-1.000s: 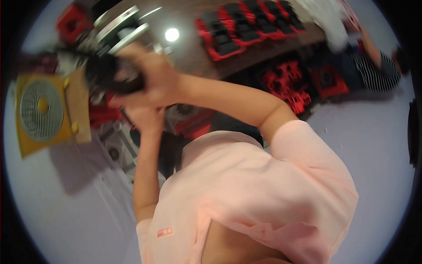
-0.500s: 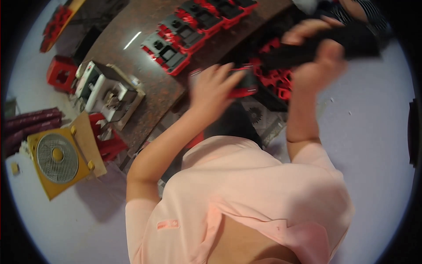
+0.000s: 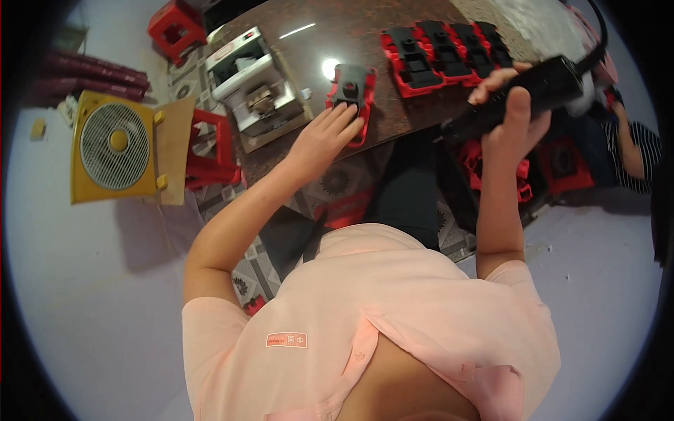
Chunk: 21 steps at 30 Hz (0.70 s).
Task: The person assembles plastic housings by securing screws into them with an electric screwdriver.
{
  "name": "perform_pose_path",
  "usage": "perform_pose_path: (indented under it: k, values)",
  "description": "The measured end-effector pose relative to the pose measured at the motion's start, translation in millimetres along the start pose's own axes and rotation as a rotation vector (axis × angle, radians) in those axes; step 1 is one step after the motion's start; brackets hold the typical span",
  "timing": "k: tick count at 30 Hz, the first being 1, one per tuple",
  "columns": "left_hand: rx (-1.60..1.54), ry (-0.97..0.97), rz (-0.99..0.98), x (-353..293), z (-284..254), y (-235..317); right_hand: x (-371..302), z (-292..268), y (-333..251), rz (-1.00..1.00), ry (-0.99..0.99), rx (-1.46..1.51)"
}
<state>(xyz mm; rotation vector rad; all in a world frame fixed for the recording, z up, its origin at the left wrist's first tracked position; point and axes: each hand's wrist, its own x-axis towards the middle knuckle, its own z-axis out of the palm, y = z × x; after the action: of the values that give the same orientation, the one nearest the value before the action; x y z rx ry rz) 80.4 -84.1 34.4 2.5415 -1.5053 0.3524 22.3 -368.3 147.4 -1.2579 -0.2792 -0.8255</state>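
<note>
My left hand [image 3: 319, 144] lies over the near end of a red-and-grey plastic housing [image 3: 353, 78] at the table's front edge. Its fingers reach across the top and the thumb is hidden. In my right hand [image 3: 518, 119], held up to the right, is a black corded electric screwdriver [image 3: 558, 81]. The tool's narrow tip points left and its cord rises from the far end. Farther back on the table stands a row of several similar red-and-grey housings [image 3: 411, 59].
A small white machine [image 3: 256, 81] stands left of the housing on the brown table [image 3: 295, 52]. A yellow fan [image 3: 116, 144] and a red stool [image 3: 214, 147] are at the left. Loose red parts [image 3: 523, 186] lie below my right hand. Another person's striped sleeve [image 3: 639, 151] shows far right.
The housing has gone from in front of my body to the table's edge, with my left hand on it. My right hand still holds the screwdriver. The whole view has turned.
</note>
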Motion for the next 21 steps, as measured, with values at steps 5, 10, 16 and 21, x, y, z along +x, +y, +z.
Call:
perform_pose_path:
  k: [5, 10, 16, 21]
  values:
    - [-0.013, -0.155, 0.005, -86.1, -51.4, -39.5, 4.9, 110.5, 55.5, 0.042, -0.163, 0.24]
    - [0.066, -0.137, -0.215, -113.8, -69.7, -27.6, -16.2, 217.8, 97.0, 0.002, -0.225, 0.481]
    - [-0.092, 0.225, -0.523, -57.5, -24.1, 23.6, -38.2, 253.6, 144.1, -0.014, -0.296, 0.265]
    - [0.233, 0.299, -0.534, -65.2, 26.8, 7.0, -41.9, 260.3, 151.8, 0.012, -0.348, 0.202]
